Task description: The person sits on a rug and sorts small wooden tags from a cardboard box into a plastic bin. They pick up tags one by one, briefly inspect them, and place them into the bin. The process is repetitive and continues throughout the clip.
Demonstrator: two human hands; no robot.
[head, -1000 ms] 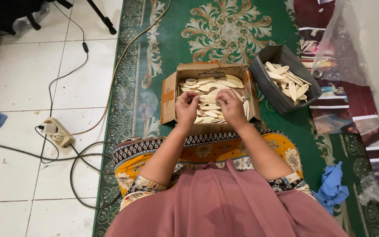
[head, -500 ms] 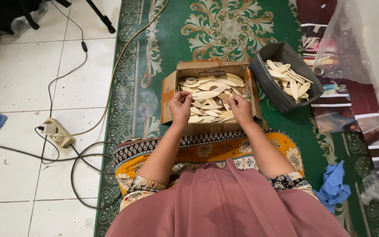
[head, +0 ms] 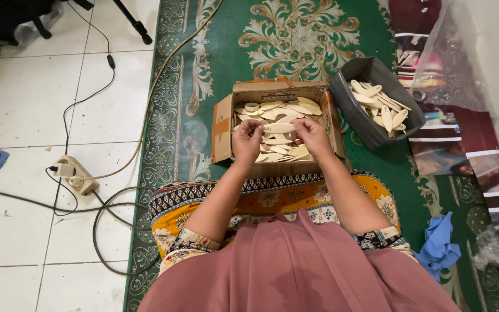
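**One pale piece held over a well-filled box**

A pale leaf-shaped piece (head: 279, 127) is held level above the cardboard box (head: 222, 124), one end pinched by the left hand (head: 247, 138) and the other by the right hand (head: 313, 136); both grips are closed on it. The box lies on the green patterned carpet (head: 215, 52), just ahead of the knees, and many like pieces are heaped inside it. Just right of the box a dark grey tray (head: 347, 107) is set at a tilt, with a smaller heap of the same pieces in it. Judged from the two heaps, some of the sorting appears done, while much of the stock in the box is left.

Well left of the box, on the white tiled floor, a power strip (head: 76, 175) and looping cables are seen. To the near right of the box a blue cloth (head: 438, 245) lies on the carpet. Nothing is seen between box and tray.
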